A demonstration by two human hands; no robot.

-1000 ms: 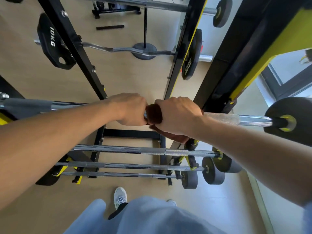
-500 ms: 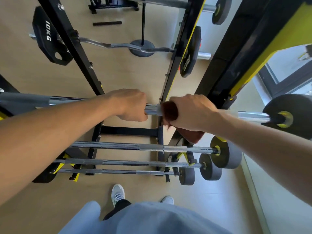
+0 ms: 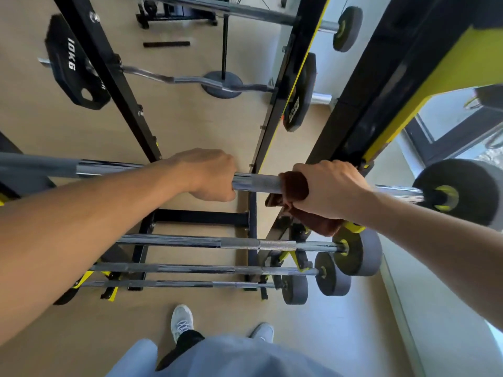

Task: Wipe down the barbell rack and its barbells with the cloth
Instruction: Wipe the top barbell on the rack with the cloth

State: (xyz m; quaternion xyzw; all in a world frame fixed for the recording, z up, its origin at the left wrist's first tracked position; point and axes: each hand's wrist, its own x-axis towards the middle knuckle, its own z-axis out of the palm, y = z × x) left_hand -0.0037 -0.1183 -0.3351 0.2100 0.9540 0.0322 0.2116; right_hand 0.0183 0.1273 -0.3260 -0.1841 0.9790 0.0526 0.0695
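Where the tan floor [image 3: 206,126] meets a pale wall on the right, a black-and-yellow rack [image 3: 296,85] holds several barbells. Since the earlier frame the right hand [image 3: 329,189] sits further right, exposing more chrome between the hands. Left hand [image 3: 209,174] is closed bare around the top barbell [image 3: 257,183]. Right hand's fingers are wrapped around the bar over a brown cloth [image 3: 295,186], whose loose end hangs below.

Both arms are reaching forward and down, forearms bare. The left hand [image 3: 209,174] is curling knuckles-up around the bar [image 3: 257,183] — the right hand [image 3: 328,189] is gripping likewise, fingers closing over the cloth [image 3: 295,186].
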